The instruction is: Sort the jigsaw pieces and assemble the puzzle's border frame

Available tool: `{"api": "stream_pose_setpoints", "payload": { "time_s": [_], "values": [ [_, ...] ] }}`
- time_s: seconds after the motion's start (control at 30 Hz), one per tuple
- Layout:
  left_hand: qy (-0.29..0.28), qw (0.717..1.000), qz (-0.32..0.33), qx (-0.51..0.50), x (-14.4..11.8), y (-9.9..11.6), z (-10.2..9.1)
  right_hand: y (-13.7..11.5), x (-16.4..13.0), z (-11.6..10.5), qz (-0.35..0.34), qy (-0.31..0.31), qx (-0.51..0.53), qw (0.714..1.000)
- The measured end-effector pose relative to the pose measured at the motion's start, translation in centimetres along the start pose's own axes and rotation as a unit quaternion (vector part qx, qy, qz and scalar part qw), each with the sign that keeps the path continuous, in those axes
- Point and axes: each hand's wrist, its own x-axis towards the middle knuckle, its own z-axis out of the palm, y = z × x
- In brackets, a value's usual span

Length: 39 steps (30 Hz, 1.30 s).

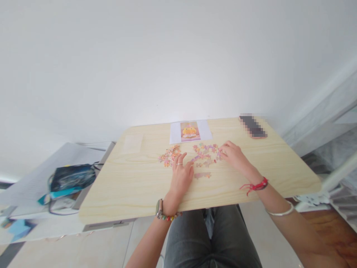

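Wood table (117,193), white wall (178,56) at 12 o'clock

Bag (73,178) at 9; puzzle pieces (166,158) mid-table, left hand (181,176) loosely spread among them, right hand (233,155) pinched at their 3, can't tell if it's got one; phone (253,126) at 2.

Premises consistent with a home — exact room undetermined, plain white wall (167,56), 1 light wood-grain table (119,186) set against it, loose jigsaw pieces (166,157) on top, personal belongings (73,179) heaped at left, pale tiled floor (150,238), reddish-brown wood (325,225) at lower right.
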Motion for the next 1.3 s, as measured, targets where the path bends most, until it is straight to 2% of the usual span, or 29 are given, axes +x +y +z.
{"api": "stream_pose_setpoints", "payload": {
  "time_s": [0.07,0.3,0.5,0.63,0.73,0.9,1.1,1.3],
  "values": [
    [0.003,1.000,-0.001,0.000,0.0,0.0,0.0,-0.8,0.8,0.3,-0.050,-0.011,0.016,0.999],
    [0.007,1.000,0.007,-0.004,-0.1,0.0,0.0,-2.1,4.2,1.3,-0.153,-0.066,-0.012,0.986],
    [0.005,1.000,0.024,-0.017,0.0,0.2,-0.3,-1.9,5.2,1.3,-0.225,-0.094,-0.085,0.966],
    [0.006,0.999,0.043,-0.024,0.0,0.3,-0.3,-1.8,5.2,1.2,-0.276,-0.090,-0.144,0.946],
    [0.002,0.999,0.044,-0.026,0.0,0.2,-0.2,-2.0,4.7,0.8,-0.276,-0.077,-0.163,0.944],
    [0.016,0.998,0.054,-0.033,0.4,0.5,-0.2,-3.4,2.1,-0.2,-0.286,-0.026,-0.113,0.951],
    [0.010,0.994,0.094,-0.063,1.0,2.8,-0.9,-5.2,-1.7,-1.1,-0.300,0.003,-0.080,0.951],
    [0.002,0.994,0.078,-0.082,0.2,4.4,-1.3,-4.3,-4.3,-1.5,-0.250,0.032,-0.009,0.968]
  ]
}}
